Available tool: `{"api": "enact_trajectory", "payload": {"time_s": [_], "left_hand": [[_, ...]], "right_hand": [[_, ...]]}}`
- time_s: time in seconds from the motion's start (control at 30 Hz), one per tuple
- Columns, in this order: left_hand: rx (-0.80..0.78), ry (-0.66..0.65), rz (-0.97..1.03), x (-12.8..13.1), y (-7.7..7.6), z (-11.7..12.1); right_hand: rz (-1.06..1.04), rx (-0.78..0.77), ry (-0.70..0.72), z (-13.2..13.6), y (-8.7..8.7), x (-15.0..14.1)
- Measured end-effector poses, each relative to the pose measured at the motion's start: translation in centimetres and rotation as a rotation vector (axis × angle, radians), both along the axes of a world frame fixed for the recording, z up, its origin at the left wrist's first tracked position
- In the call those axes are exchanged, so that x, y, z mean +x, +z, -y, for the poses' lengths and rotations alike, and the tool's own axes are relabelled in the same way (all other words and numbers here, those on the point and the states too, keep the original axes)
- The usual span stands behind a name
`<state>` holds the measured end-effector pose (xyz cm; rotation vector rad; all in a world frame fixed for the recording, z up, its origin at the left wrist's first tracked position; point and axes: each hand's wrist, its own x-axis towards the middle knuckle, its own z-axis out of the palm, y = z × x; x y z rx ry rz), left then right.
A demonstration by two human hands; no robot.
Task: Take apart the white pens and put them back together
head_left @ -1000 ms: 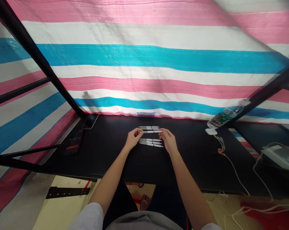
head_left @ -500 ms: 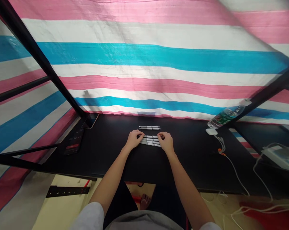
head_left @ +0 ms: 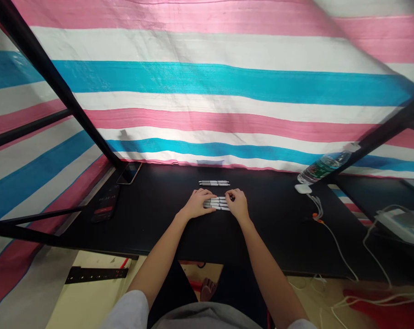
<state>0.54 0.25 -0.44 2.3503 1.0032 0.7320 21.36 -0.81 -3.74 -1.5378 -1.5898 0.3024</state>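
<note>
Two white pens [head_left: 214,183] lie just beyond the pen bunch [head_left: 217,203], held between left hand [head_left: 196,204] and right hand [head_left: 238,204], fingers together.

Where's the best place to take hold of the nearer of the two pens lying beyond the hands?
Probably pinch the pen at mid-barrel, coming from above and the near side: it lies flat and crosswise on the table, and its partner sits close along its far side, leaving the near edge free.

Pens [head_left: 216,203] held between left hand [head_left: 195,204] and right hand [head_left: 238,205] on the counter [head_left: 278,228], two more pens [head_left: 214,183] laid behind, phone [head_left: 129,173] placed back left, water bottle [head_left: 325,167] set back right
</note>
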Motion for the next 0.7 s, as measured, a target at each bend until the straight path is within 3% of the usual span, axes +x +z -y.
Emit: {"api": "enact_trajectory", "payload": {"time_s": [0.13, 0.37, 0.53, 0.7], "left_hand": [[0.005, 0.083, 0.116, 0.0, 0.1, -0.1], [0.055, 0.442, 0.264, -0.4, -1.4, -1.5], [0.048, 0.431, 0.225, -0.3, -2.1, -1.7], [0.034, 0.436, 0.272, -0.2, -1.7, -1.5]], "right_hand": [[-0.023, 0.021, -0.042, 0.1, 0.2, 0.0], [-0.048, -0.007, -0.027, -0.5, -1.2, 0.1], [-0.075, -0.067, 0.045, -0.7, -1.6, 0.1], [-0.162, -0.026, 0.065, -0.5, -0.6, 0.1]]}}
